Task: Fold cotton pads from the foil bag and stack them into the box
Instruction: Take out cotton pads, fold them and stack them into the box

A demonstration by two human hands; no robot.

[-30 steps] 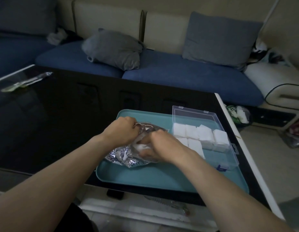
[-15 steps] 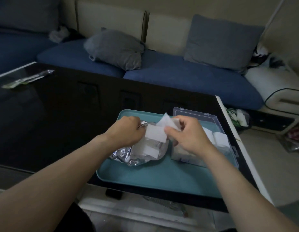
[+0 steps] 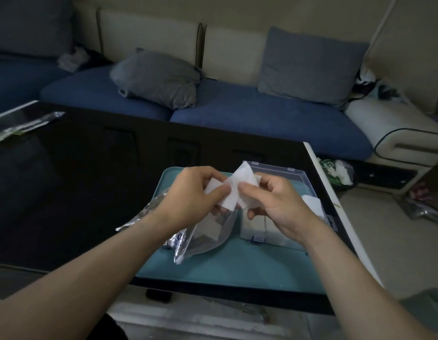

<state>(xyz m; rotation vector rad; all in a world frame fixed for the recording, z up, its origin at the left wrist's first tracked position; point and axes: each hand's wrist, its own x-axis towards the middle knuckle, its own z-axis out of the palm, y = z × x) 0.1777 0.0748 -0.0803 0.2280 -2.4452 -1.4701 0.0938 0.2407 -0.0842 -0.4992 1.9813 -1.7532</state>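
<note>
Above the teal tray [image 3: 237,271], both hands (left hand [image 3: 192,196], right hand [image 3: 278,201]) pinched one cotton pad [image 3: 234,192] between them, the box [image 3: 281,177] lying just beyond the right hand.

Both hands raised, pinching a cotton pad between them

Left hand [image 3: 191,192] and right hand [image 3: 276,200] face each other at mid-frame, thumbs uppermost, fingers curled; each pinches the white cotton pad [image 3: 234,190] between thumb and forefinger. Both bare forearms extend from the lower corners, converging toward the hands
</note>
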